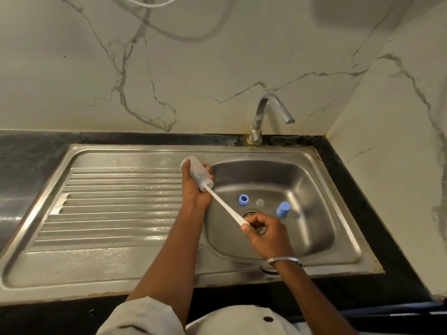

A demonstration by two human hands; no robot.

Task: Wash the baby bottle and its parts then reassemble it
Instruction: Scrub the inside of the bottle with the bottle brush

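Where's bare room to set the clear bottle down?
Free: the ribbed steel drainboard left of the steel basin, and the flat rim before it. Crowded: basin floor, with blue plastic ring, clear teat and blue cap around the drain.

Inside bottle (199,174), brush (225,206) tip unseen; handle end buried in right hand (266,234).

The steel sink basin (314,180) holds a blue ring (243,199), a clear teat (260,202) and a blue cap (283,209)

Left grip (194,192) curls round the bottle (196,172); right grip (268,234), nearer, pinches the brush handle (225,206).
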